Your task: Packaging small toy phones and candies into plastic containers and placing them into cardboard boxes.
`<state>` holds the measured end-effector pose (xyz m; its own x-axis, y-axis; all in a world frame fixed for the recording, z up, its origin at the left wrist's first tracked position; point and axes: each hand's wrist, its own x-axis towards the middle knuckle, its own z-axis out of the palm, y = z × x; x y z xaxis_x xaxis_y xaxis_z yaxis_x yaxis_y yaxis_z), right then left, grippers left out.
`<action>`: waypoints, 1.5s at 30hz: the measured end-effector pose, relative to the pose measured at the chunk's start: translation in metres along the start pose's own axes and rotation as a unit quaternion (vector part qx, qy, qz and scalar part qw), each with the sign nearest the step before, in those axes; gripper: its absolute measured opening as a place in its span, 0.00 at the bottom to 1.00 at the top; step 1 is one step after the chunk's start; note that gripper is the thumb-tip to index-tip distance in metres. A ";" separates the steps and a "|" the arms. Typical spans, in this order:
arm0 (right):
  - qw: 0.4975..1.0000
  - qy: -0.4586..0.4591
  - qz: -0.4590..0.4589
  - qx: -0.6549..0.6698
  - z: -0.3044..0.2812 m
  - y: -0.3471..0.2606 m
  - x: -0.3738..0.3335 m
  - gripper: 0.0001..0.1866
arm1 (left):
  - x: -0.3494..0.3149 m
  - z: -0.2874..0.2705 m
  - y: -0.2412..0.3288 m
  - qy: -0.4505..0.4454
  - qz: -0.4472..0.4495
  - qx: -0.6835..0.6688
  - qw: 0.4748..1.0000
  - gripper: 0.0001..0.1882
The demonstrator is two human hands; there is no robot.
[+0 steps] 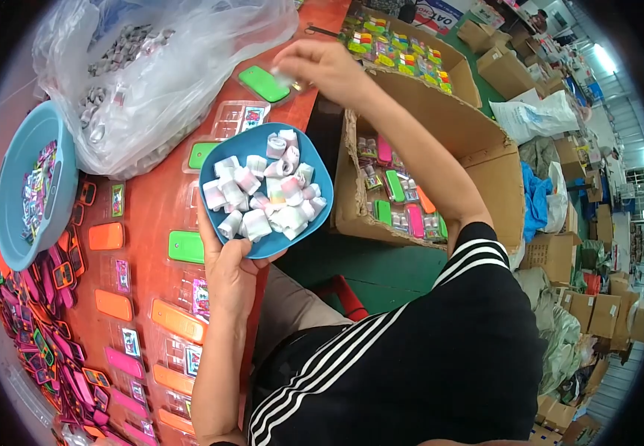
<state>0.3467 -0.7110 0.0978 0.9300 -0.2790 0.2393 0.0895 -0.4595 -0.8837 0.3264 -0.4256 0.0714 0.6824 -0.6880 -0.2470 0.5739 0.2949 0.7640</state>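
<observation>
My left hand (230, 262) grips the near edge of a blue bowl (314, 223), thumb on its rim. Inside lie many small white-and-pink rolls (251, 195) that look like coiled strips. My right hand (320, 68) reaches to the far part of the red table, fingers pinched round a small whitish roll (283, 77), partly smeared by motion. Just below those fingers, a green phone-shaped case (264, 84) sits in a clear plastic tray. Between it and the bowl is another clear tray with a small printed packet (253, 117).
Orange, green and pink cases in clear trays line the red table (147, 201). At left stand a blue basin (10, 223) of small wrapped packets, a clear plastic bag (180, 97) of rolls and a pile of pink-and-orange pieces (54, 320). Open cartons (478, 160) of packed sets stand at right.
</observation>
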 end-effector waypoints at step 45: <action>0.971 -0.020 -0.006 -0.238 0.087 0.013 0.014 0.10 | -0.053 -0.027 0.001 0.066 0.006 0.005 0.998 0.47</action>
<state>0.3916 -0.6478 0.0543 0.9438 -0.2429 0.2243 -0.0656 -0.8025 -0.5930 0.3029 -0.3708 0.0689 0.7431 -0.5910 -0.3139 0.5617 0.2959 0.7726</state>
